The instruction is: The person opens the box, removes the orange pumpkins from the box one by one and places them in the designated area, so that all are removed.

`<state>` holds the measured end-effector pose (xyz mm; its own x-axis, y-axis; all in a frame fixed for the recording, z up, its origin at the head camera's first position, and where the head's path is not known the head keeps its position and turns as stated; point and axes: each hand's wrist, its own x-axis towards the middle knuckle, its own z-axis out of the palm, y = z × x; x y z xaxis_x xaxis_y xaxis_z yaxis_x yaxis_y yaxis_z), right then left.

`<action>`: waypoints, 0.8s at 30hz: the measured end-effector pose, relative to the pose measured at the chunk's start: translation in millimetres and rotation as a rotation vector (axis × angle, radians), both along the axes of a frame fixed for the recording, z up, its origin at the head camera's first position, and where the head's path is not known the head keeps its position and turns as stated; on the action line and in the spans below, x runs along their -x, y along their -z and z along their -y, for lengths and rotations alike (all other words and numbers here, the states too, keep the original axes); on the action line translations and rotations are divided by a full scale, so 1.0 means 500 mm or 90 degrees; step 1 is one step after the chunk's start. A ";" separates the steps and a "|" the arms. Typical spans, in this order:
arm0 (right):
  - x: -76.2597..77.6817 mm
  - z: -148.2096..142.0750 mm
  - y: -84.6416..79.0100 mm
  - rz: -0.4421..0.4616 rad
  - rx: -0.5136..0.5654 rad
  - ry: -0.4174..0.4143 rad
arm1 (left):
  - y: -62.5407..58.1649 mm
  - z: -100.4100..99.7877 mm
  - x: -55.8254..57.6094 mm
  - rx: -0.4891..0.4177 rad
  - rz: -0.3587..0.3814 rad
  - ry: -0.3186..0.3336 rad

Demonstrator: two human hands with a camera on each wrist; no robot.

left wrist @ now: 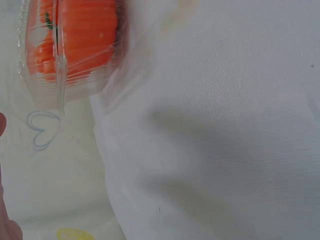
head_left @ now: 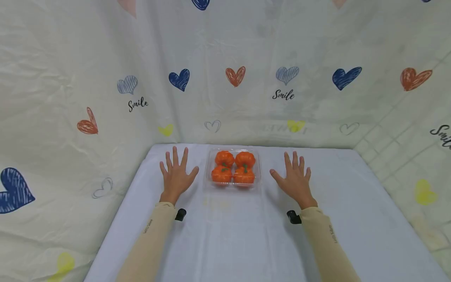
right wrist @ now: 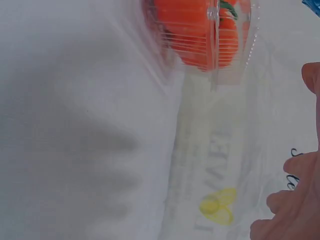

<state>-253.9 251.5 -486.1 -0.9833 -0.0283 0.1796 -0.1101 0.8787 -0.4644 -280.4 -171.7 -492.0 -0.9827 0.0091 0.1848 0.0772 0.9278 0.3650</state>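
A clear plastic clamshell box (head_left: pixel 260 169) stands near the table's far edge with several small orange pumpkins (head_left: pixel 244 175) inside, green stems showing. To its left, my left hand (head_left: pixel 176 177) is held with spread, straight fingers, touching nothing. On the other side, my right hand (head_left: pixel 295 182) is spread the same way, apart from the box. The left wrist view shows the box wall (left wrist: pixel 47 97) at top left and a sliver of hand at the left border. In the right wrist view the box (right wrist: pixel 227 75) is at the top, with fingertips (right wrist: pixel 280 227) along the right side.
A white cloth (head_left: pixel 229 243) covers the table. Behind and beside it hangs a pale curtain (head_left: pixel 246 43) printed with hearts and the word Smile. Black wrist cameras (head_left: pixel 181 214) sit at both cuffs of the beige sleeves (head_left: pixel 149 239).
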 end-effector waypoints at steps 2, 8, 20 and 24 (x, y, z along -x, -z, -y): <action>0.000 0.009 0.002 -0.002 0.008 -0.015 | -0.001 0.001 0.000 0.000 0.005 -0.003; -0.008 0.035 0.015 -0.001 0.049 -0.053 | 0.000 -0.001 -0.003 -0.014 0.020 -0.001; -0.011 0.093 0.061 0.064 0.145 -0.084 | 0.015 -0.001 0.001 -0.021 0.011 0.002; -0.009 0.113 0.076 0.093 0.171 -0.093 | 0.018 0.001 -0.001 -0.015 0.010 -0.003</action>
<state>-249.5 195.2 -523.9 -0.9883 -0.1414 0.0569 -0.1406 0.7026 -0.6976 -279.6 -172.2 -500.8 -0.9856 0.0008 0.1690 0.0673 0.9191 0.3883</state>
